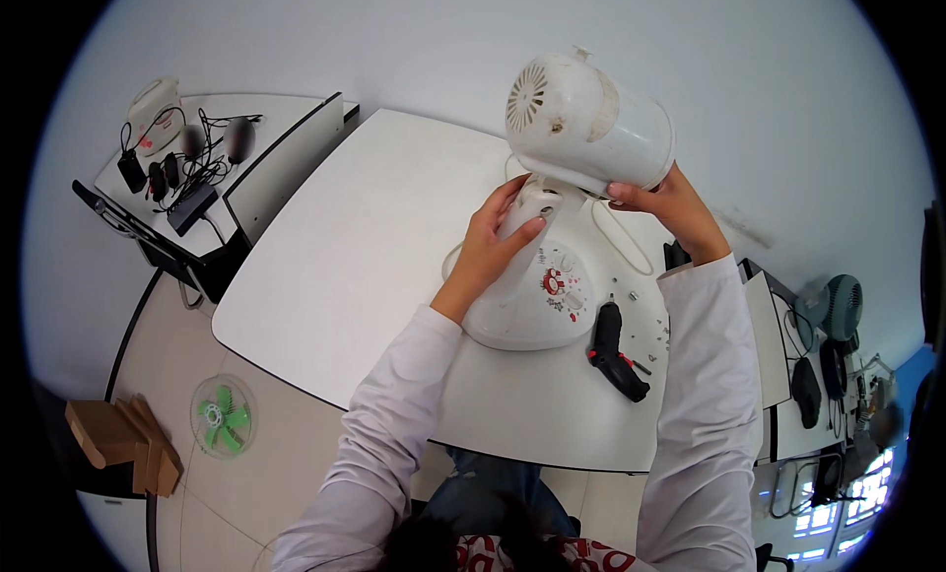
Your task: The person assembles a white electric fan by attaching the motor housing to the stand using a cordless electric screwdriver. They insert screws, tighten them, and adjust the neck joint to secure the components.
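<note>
Head view: holds the housing [601,109] at one o'clock, above the base [517,321] on the bench [345,247]. With the left hand [498,237], curls fingers round the neck [548,194]; with the right hand [675,212], clasps the housing's five-o'clock edge between thumb and partly hidden fingers. Best to brace the neck and bear the housing's weight from below, clear of the driver [611,340] at four o'clock and metal bits [634,296] at three.
</note>
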`<act>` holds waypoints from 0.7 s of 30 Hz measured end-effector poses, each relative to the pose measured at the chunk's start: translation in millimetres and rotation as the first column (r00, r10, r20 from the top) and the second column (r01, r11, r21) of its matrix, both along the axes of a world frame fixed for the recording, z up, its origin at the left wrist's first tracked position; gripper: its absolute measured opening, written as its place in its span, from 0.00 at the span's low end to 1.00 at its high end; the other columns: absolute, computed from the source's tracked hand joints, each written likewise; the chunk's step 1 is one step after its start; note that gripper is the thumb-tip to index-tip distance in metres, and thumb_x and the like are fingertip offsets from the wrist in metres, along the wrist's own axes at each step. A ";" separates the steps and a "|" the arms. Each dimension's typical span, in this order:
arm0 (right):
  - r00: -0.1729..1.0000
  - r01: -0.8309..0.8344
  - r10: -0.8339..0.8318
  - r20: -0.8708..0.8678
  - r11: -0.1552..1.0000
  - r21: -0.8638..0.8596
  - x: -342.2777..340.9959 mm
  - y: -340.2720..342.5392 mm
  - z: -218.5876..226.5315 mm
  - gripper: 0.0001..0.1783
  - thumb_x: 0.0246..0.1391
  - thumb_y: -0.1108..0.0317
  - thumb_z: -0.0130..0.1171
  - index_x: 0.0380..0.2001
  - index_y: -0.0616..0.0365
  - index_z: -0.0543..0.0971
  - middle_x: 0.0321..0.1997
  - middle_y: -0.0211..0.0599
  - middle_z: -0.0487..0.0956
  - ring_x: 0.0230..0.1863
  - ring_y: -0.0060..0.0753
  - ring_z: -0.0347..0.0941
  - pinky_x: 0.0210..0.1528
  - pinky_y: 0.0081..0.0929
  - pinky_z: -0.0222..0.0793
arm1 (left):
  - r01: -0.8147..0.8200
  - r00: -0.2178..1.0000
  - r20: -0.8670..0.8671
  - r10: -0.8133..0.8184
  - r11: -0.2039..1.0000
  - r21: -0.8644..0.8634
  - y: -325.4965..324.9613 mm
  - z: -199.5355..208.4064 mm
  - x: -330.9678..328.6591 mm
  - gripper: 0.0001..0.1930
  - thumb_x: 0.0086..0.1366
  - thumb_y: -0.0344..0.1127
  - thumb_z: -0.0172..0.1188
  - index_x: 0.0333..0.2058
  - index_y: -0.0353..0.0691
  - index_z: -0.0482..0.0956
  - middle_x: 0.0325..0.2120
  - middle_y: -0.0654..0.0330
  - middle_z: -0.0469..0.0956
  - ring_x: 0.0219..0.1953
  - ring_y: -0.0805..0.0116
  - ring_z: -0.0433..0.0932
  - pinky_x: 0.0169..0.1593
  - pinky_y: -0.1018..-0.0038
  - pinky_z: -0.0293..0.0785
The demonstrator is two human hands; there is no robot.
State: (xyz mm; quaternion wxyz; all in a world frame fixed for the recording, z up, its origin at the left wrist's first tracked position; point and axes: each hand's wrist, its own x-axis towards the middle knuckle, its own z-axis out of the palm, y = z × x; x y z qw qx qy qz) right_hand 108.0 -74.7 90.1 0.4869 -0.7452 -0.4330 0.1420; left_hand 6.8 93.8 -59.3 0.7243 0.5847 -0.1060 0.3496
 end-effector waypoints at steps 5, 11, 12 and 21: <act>0.993 -0.010 0.002 -0.116 0.997 -0.072 0.0 -6.7 -0.9 0.38 0.42 0.62 0.68 0.55 0.59 0.62 0.47 0.38 0.74 0.47 0.29 0.72 0.45 0.28 0.72 | 0.018 1.000 -0.007 -0.018 1.000 -0.023 -0.3 -0.1 0.1 0.34 0.58 0.36 0.61 0.59 0.32 0.57 0.55 0.52 0.65 0.57 0.66 0.65 0.58 0.73 0.60; 1.000 -0.029 0.029 0.006 0.999 0.023 5.5 -6.2 -8.4 0.40 0.43 0.64 0.68 0.57 0.61 0.60 0.50 0.39 0.72 0.47 0.31 0.71 0.46 0.28 0.71 | 0.021 1.000 -0.013 -0.022 0.998 -0.053 -2.5 5.8 -4.9 0.32 0.57 0.34 0.62 0.58 0.31 0.59 0.54 0.52 0.66 0.56 0.66 0.65 0.58 0.72 0.60; 0.997 -0.051 0.049 0.054 0.998 0.047 6.0 -4.3 -8.1 0.41 0.42 0.64 0.68 0.57 0.62 0.59 0.50 0.40 0.71 0.48 0.31 0.71 0.46 0.28 0.71 | 0.014 1.000 -0.008 -0.015 0.999 -0.050 -2.2 6.7 -5.4 0.32 0.56 0.34 0.62 0.58 0.31 0.59 0.54 0.52 0.66 0.56 0.65 0.66 0.58 0.72 0.61; 0.937 -0.193 0.182 0.298 0.981 0.008 -4.3 15.8 26.2 0.48 0.38 0.65 0.70 0.59 0.62 0.53 0.52 0.42 0.69 0.52 0.36 0.67 0.54 0.32 0.63 | 0.001 1.000 0.007 0.000 0.999 -0.046 -2.6 8.6 -6.0 0.35 0.56 0.34 0.62 0.58 0.27 0.57 0.54 0.52 0.66 0.56 0.66 0.65 0.59 0.72 0.59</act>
